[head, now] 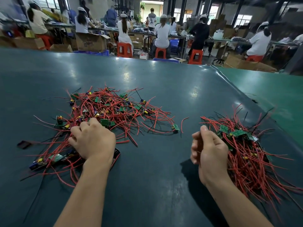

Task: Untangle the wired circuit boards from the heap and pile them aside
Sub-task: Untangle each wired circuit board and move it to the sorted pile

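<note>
heap (114, 110): tangled red-wired green circuit boards, sprawled left-centre on table
sorted pile (246, 151): same boards, red wires bunched, lying at right, well apart

Just the one cam here, head-mounted and wide-angle, looking forward and down over the bench (147, 76) from close range; forearms come in from 6 o'clock, the workshop stretches off toward 12, edges bend a bit

A workshop beyond the bench

Far off, seated people (161, 32) work at long tables on orange stools (124, 49); cardboard boxes (91, 42) stand far left, a dark green mat (147, 76) covers the near table.
</note>
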Action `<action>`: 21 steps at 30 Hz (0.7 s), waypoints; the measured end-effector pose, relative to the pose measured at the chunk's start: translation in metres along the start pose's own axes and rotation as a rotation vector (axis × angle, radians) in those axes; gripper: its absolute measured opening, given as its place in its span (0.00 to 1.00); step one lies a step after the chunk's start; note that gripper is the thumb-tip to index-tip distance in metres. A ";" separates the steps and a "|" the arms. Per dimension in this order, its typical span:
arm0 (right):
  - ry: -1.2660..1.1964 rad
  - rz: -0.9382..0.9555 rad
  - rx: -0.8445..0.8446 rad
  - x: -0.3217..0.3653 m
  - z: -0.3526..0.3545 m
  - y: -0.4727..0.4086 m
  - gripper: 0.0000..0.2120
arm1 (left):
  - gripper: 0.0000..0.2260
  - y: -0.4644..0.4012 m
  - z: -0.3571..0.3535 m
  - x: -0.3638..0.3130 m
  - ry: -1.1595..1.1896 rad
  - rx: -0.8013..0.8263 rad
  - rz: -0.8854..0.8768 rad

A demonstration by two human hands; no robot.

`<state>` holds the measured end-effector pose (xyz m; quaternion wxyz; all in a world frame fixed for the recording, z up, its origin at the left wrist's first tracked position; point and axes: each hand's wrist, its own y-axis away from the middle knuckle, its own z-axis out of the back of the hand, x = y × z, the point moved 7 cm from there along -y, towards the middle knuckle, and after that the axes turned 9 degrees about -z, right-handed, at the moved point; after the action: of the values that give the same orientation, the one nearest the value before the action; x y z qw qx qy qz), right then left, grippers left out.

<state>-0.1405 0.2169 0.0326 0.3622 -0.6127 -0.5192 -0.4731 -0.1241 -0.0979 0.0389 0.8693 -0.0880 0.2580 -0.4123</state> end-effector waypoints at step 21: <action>0.208 -0.222 0.342 -0.017 -0.029 0.011 0.16 | 0.17 0.067 0.054 -0.083 0.732 -0.549 -0.857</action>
<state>-0.1362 0.1830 0.0248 0.4579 -0.4296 -0.6160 -0.4758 -0.0947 0.0058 0.0913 0.4279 -0.2568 0.5773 -0.6463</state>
